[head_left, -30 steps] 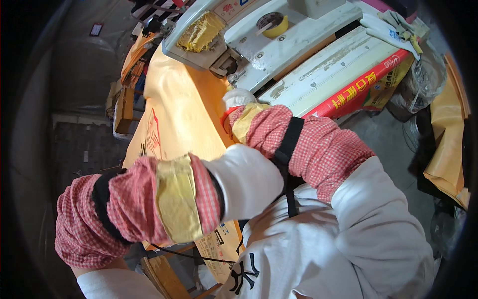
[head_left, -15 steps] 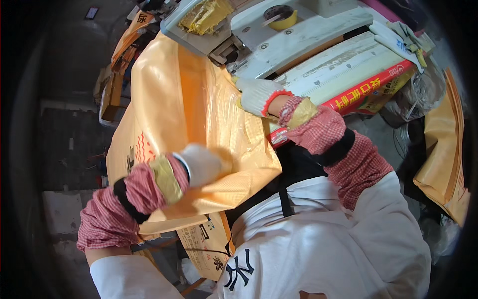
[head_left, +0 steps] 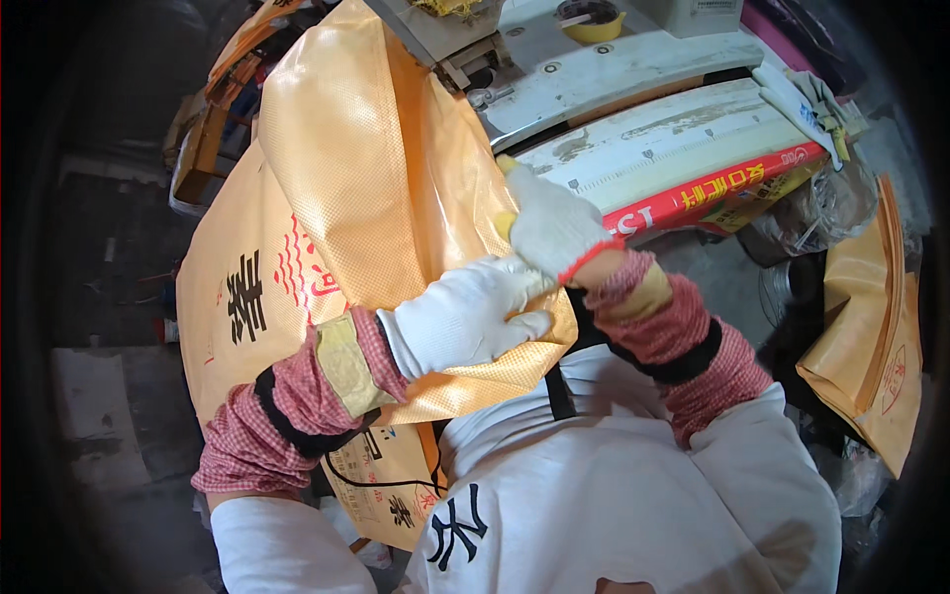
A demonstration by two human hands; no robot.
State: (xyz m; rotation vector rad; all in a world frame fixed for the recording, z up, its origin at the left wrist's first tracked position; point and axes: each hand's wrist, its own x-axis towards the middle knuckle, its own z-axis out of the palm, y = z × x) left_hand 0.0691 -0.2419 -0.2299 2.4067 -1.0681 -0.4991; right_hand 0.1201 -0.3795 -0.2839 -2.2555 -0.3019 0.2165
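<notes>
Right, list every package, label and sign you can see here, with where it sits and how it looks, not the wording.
Orange woven sack: centre, folded over, gripped by the left hand and right hand; black and red print.
Second orange sack: right edge, slumped, small red mark.
Red strip label: along the front edge of the grey machine table; long, red with yellow and white print.
Tan printed sack: below the left forearm, dark print.

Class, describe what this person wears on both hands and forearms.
Both the left hand and the right hand wear white knit gloves, the right with a red cuff edge. Red-and-white checked oversleeves with black elastic bands cover the forearms, over white sleeves.
</notes>
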